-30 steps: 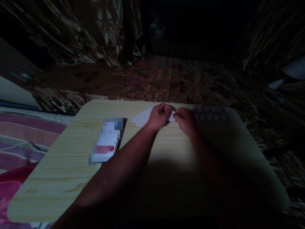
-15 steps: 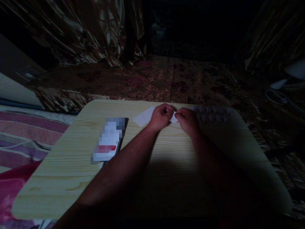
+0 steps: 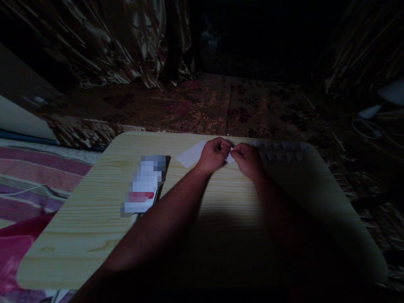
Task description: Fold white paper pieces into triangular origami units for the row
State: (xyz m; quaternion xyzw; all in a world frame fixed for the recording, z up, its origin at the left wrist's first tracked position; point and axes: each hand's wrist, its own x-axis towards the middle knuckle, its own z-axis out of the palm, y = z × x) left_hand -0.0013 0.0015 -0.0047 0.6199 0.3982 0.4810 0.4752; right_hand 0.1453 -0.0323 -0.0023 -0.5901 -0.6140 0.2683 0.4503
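Fingers of the left hand (image 3: 213, 155) and right hand (image 3: 249, 160) pinch a small, angular white paper piece (image 3: 229, 158) between their tips; at nine o'clock lies a flat white sheet (image 3: 190, 155), at three, rows of pointed pieces (image 3: 285, 146), over streaky wood-grain tabletop (image 3: 232, 191).

A person's left hand (image 3: 213, 155) and right hand (image 3: 249, 160), both bare and rounded in outline. The left forearm (image 3: 160, 212), also bare, tapers smoothly toward the hand; the right forearm (image 3: 271, 195) is bare near the hand, then too deeply shadowed to make out.
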